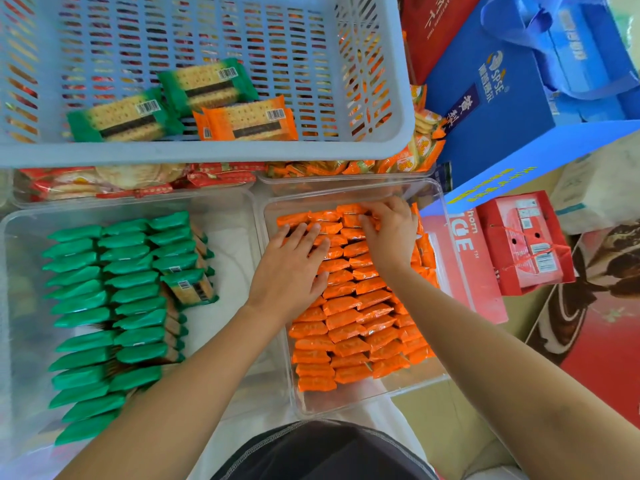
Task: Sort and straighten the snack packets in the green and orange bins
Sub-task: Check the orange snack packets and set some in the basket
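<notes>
The orange packets [353, 317] stood in rows inside the clear bin [346, 407]. The left hand [294, 268] lay flat on them, fingers straight. At the bin's far end, the right hand [391, 233] curled its fingers round packets. The green packets [114, 299] sat left of that bin.

Blue gift box [491, 133]: "SPSE" in white, Chinese chars beside it. Pink-red box [465, 268]: "ICE" + small "TM", part-word "hom" above. Barcodes, digits too small to read, on green pkt [124, 117] & orange pkt [246, 121] in blue basket [207, 154].
</notes>
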Tool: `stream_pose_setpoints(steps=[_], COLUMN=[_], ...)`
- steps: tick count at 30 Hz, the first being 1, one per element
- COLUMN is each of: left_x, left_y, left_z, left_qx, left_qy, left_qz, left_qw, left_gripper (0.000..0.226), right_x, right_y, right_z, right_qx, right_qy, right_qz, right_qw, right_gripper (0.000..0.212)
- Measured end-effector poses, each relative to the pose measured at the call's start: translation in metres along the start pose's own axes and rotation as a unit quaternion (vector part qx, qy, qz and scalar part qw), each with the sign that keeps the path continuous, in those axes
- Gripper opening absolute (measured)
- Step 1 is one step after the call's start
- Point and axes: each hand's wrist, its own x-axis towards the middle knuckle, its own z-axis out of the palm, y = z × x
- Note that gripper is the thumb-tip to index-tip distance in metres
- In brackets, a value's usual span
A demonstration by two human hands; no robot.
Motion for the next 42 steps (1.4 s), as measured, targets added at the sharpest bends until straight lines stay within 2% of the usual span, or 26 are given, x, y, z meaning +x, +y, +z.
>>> stream_pose_setpoints(steps=[5,9,17,24,27,29,30,32,33,34,35,37,42], left_x=[0.001,0.0,0.001,-0.001,-0.001,0.0,0.001,0.001,0.0,-0.001,-0.002,-0.006,-0.019], left_y=[-0.001,-0.001,-0.001,-0.001,0.003,0.01,0.015,0.025,0.03,0.035,0.037,0.04,0.044], left_z=[0.001,0.001,0.001,-0.001,-0.007,-0.013,-0.018,-0.027,-0.032,-0.035,-0.035,-0.034,-0.031], left_qx=[-0.013,-0.022,-0.013,-0.036,-0.109,-0.229,-0.315,-0.504,-0.576,-0.618,-0.634,-0.639,-0.671], left_qy=[0.001,0.008,-0.009,-0.001,0.023,0.049,0.053,0.036,0.025,0.023,0.032,0.047,0.034], left_qz=[-0.002,-0.001,0.0,0.009,-0.011,-0.046,-0.071,-0.111,-0.122,-0.13,-0.134,-0.133,-0.132], left_qw=[1.0,1.0,1.0,0.999,0.994,0.971,0.945,0.856,0.808,0.775,0.761,0.756,0.729], left_gripper=[0.054,0.053,0.057,0.056,0.055,0.054,0.053,0.048,0.042,0.035,0.026,0.017,0.027], right_x=[0.005,0.004,-0.001,-0.013,-0.018,-0.023,-0.027,-0.036,-0.041,-0.045,-0.049,-0.054,-0.063], right_y=[-0.003,-0.004,-0.009,-0.011,-0.006,-0.004,-0.004,-0.003,-0.002,-0.001,-0.001,0.0,0.001], right_z=[-0.002,-0.008,-0.045,-0.081,-0.096,-0.102,-0.103,-0.102,-0.1,-0.099,-0.098,-0.098,-0.105], right_qx=[0.023,0.038,0.111,0.239,0.319,0.384,0.412,0.45,0.46,0.467,0.473,0.477,0.47], right_qy=[0.022,0.034,0.046,0.106,0.089,0.056,0.038,0.014,0.003,-0.009,-0.022,-0.049,-0.134], right_qz=[0.014,-0.013,-0.049,0.029,0.092,0.137,0.16,0.199,0.213,0.222,0.227,0.235,0.208], right_qw=[0.999,0.999,0.992,0.965,0.939,0.911,0.896,0.87,0.862,0.856,0.851,0.845,0.847], right_gripper=[0.011,0.005,0.011,0.007,0.008,0.013,0.014,0.012,0.011,0.008,0.005,0.009,0.02])
